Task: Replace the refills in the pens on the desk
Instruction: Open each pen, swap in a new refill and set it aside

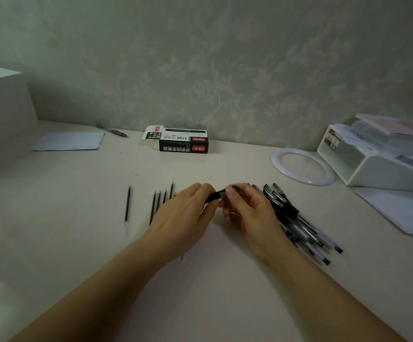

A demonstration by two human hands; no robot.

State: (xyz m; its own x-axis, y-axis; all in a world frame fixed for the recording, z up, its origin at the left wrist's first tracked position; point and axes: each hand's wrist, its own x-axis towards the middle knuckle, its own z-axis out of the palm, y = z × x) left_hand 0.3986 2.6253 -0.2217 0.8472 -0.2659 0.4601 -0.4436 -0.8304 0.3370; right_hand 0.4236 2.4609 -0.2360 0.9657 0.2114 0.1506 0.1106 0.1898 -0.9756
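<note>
Both hands (183, 213) (249, 215) gripping a pen (215, 195), open carton (175, 139) behind

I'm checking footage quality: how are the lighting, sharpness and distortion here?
Head view: dim, greenish light; wide-angle bending curves the desk edge; the paper stack at right is smeared; both hands and the held pen are soft.

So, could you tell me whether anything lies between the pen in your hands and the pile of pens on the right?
Nothing visible does. Both the left hand and right hand hold the pen, and the pile of pens lies just beyond the right hand on bare desk.
</note>
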